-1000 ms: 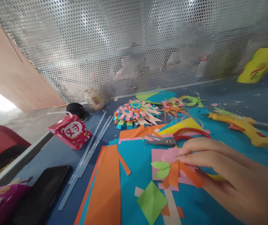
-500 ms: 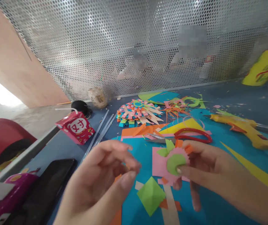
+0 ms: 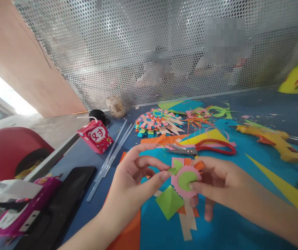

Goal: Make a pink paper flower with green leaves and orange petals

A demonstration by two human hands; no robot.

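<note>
My right hand (image 3: pixel 211 187) pinches a round pink paper flower (image 3: pixel 189 194) with a green centre disc, its thumb on the disc. Orange and green tabs stick out from the flower's upper edge. My left hand (image 3: pixel 143 177) has thumb and fingers closed on a green paper leaf (image 3: pixel 173 171) at the flower's left side. Below them lies a folded green paper square (image 3: pixel 169 202) on blue paper (image 3: pixel 159 232), beside beige strips (image 3: pixel 187 222). Red-handled scissors (image 3: pixel 213 147) rest just beyond my hands.
A fringed multicoloured paper ball (image 3: pixel 158 121) sits behind, near paper scraps. On the right lies a yellow glue gun (image 3: pixel 271 140). Clear glue sticks (image 3: pixel 112 156), a red drink carton (image 3: pixel 96 135), a black phone (image 3: pixel 65 198) and a purple device (image 3: pixel 31 205) are on the left. A perforated metal panel (image 3: pixel 128 45) stands behind.
My left hand has moved right and closed on the green leaf at the flower's edge. My right hand keeps its hold on the flower. The view has shifted slightly.
</note>
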